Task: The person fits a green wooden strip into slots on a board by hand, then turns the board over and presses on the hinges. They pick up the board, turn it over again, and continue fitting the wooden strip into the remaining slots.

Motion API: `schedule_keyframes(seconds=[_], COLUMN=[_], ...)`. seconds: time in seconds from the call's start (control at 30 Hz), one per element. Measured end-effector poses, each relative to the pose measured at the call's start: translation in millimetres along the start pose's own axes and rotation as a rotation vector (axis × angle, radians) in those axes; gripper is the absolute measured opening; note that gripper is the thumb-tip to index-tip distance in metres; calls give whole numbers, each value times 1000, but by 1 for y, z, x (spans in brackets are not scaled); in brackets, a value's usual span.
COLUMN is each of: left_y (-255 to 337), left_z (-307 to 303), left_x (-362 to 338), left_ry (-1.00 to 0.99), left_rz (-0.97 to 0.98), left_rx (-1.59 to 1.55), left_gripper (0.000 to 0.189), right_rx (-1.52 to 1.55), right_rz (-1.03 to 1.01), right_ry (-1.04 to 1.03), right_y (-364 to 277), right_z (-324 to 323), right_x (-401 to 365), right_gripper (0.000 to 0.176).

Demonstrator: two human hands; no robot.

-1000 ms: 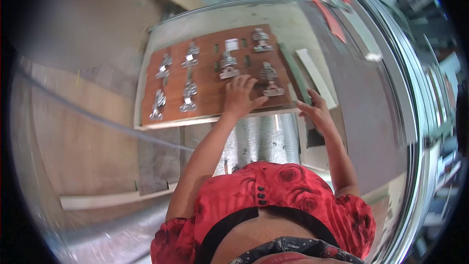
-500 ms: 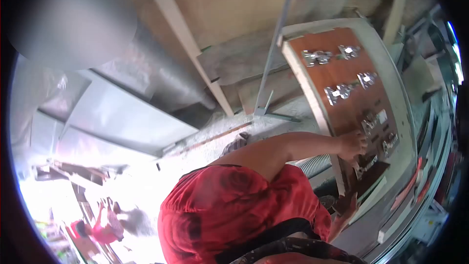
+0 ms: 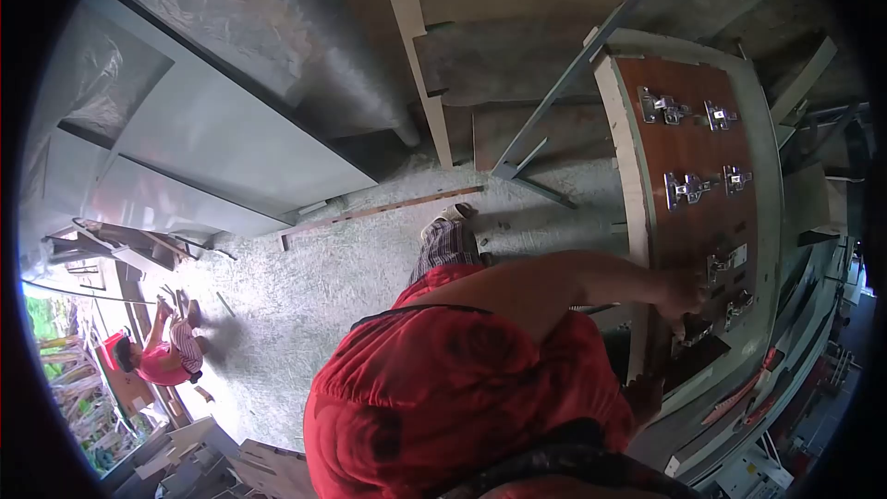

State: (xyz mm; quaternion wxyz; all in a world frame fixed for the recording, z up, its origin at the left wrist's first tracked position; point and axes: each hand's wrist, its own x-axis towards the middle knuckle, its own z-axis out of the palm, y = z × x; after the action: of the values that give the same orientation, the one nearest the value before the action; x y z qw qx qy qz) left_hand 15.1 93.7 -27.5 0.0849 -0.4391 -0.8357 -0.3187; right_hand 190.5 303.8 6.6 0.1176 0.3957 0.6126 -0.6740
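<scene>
A reddish-brown panel bears several metal cabinet hinges in rows, at the right of the head view. My left hand reaches over the panel's near part, fingers curled, with one finger pointing down at a hinge by the panel's end. What sits in its fingers I cannot tell. My right hand is in shadow lower down, right at the panel's near corner, and its fingers are mostly hidden. Two more hinges lie just beyond my left hand.
Beneath the panel is a pale board. Orange-handled tools lie beyond its side among long strips. A metal bar leans close to the far corner. Grey sheets stand on the left, and a person in red crouches farther off.
The head view has turned, so the panel appears more upright and farther right, and the floor shows darker. My left hand stays by the same hinges. My right hand has fallen into shadow.
</scene>
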Motion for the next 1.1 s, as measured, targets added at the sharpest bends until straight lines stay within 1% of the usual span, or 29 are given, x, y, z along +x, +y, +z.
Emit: schedule_keyframes(seconds=[0.07, 0.13, 0.2, 0.23, 0.3, 0.33, 0.37, 0.4, 0.43, 0.47, 0.5, 0.53, 0.6, 0.63, 0.67, 0.7, 0.73, 0.8, 0.87, 0.93, 1.1], left_y=[-1, -1, -1, -1, -1, -1, -1, -2, -2, -3, -3, -3, -1, 2, 3, 2, 1, 1, 2, 2, -3], left_z=[4, 4, 4, 4, 3, 2, 1, 3, 6, 9, 8, 7, 2, -5, -8, -6, -3, -2, -4, -5, 5], left_x=[0, 0, 0, 0, 0, 1, 1, 2, 1, 1, 0, -1, -1, -2, -3, -3, -2, -1, -2, -2, 1], left_ry=[83, 88, 91, 87, 80, 30, -18, -19, 50, 119, 118, 103, 88, 33, -22, -23, -8, 9, 8, -2, 7], left_rz=[11, 13, 18, 15, 17, 8, -3, -1, 14, 28, 28, 20, 10, -4, -19, -20, -19, -16, -22, -17, 12], left_rx=[66, 56, 48, 43, 38, 33, 29, 29, 49, 69, 68, 61, 51, 64, 77, 77, 75, 73, 97, 100, 148], left_gripper=[68, 68, 68, 68, 68, 70, 72, 72, 70, 68, 68, 69, 70, 70, 71, 71, 71, 72, 73, 74, 76], right_rx=[-37, -71, -9, -4, 148, 152, 138, 122, 123, 121, 118, 119, 83, 83, 75, 68, 67, 33, 36, 38, -63], right_rz=[-25, -51, -152, -152, 108, 106, 49, -6, -7, 18, 42, 43, 174, 175, 163, 149, 149, 210, 188, 165, 57], right_ry=[17, 34, 67, 70, -112, -110, -115, -121, -121, -124, -127, -128, -158, -158, -363, -568, -567, -551, -576, -602, -277], right_y=[-4, -2, 2, 1, -3, -2, -1, -1, -2, -2, -3, -3, -5, -2, 7, 7, 8, 6, 17, 14, 13], right_z=[3, 14, 19, 14, 5, 4, 4, 5, 6, 7, 7, 6, -7, -24, -55, -53, -54, -49, -64, -65, -42], right_x=[-7, -16, -20, -16, -7, -8, -9, -10, -10, -9, -8, -5, 9, 29, 63, 65, 64, 52, 69, 74, 60], right_gripper=[56, 56, 56, 56, 53, 53, 53, 52, 52, 51, 51, 51, 46, 46, 43, 40, 40, 32, 31, 30, 28])
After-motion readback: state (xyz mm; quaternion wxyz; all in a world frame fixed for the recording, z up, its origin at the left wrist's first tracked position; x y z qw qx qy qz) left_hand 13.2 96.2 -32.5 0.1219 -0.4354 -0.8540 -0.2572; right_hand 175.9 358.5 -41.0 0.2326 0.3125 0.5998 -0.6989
